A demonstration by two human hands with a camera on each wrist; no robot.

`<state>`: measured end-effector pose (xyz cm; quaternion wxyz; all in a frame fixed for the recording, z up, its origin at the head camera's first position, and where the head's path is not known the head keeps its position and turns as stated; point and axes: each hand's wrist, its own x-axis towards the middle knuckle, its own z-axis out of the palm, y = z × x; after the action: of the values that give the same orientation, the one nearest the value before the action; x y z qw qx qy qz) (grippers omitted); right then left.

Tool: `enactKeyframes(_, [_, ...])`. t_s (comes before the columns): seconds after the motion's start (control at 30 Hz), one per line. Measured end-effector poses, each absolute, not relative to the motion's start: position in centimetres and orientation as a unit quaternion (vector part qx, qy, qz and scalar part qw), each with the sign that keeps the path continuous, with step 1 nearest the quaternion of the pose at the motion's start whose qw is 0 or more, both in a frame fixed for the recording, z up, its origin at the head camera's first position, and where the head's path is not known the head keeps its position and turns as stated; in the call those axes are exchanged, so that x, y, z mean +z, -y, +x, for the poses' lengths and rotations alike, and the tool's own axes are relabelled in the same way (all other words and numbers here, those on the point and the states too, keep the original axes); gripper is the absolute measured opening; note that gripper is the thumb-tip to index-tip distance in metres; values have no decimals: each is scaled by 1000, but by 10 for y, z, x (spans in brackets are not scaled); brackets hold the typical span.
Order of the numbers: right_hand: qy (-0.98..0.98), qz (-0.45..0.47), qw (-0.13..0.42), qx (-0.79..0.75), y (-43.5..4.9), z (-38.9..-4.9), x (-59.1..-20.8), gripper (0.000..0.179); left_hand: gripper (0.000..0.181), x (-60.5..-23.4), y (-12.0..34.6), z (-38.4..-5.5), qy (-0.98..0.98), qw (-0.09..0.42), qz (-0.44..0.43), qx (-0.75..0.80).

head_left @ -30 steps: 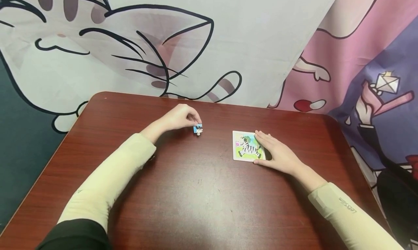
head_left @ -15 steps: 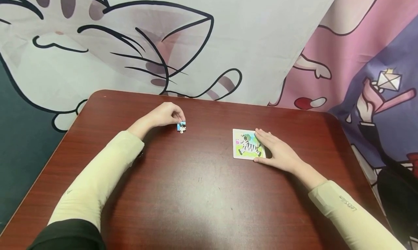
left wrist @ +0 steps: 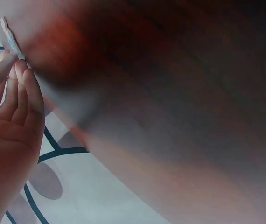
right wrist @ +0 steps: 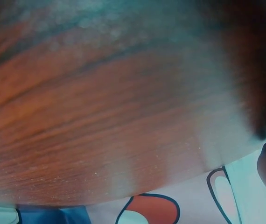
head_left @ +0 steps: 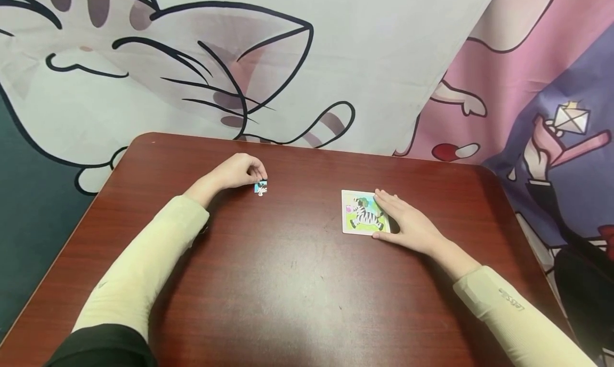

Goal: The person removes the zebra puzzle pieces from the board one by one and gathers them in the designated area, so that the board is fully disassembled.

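In the head view, my left hand [head_left: 238, 171] pinches a small jigsaw piece [head_left: 260, 188] with blue and black-and-white stripes, above the far left part of the table. The left wrist view shows that piece [left wrist: 11, 42] edge-on between thumb and fingertips. A square jigsaw puzzle [head_left: 360, 226] with a running zebra and a white border lies flat to the right of the middle. My right hand [head_left: 408, 222] rests at its right side, fingers extended along the top right corner and thumb at the lower edge. Part of the puzzle's right border is hidden under this hand.
Both hands work over a reddish-brown wooden table [head_left: 288, 292] with rounded far corners. Behind its far edge hangs a cloth [head_left: 384, 63] printed with a cartoon cat and pink and purple figures. A dark object [head_left: 585, 292] stands beyond the right edge.
My left hand has moved left across the table with the jigsaw piece, away from the puzzle, slowing in the last half second. The right hand and the puzzle stay in place.
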<state>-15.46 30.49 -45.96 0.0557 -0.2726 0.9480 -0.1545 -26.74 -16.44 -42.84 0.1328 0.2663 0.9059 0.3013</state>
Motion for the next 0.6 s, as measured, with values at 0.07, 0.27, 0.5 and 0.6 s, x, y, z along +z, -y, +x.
enactKeyframes(0.07, [-948, -274, 55, -154, -305, -155, -460, 101, 15, -429, 165, -267, -907, 131, 265, 301])
enactKeyframes(0.27, [-948, -274, 54, -156, -306, -153, -460, 101, 12, -434, 165, -266, -905, 139, 262, 304])
enactKeyframes(0.5, [-948, -275, 54, -152, -307, -153, -461, 100, 14, -437, 164, -262, -909, 135, 274, 285])
enactKeyframes(0.6, [-948, -274, 54, -152, -307, -154, -461, 100, 14, -437, 165, -261, -907, 125, 282, 286])
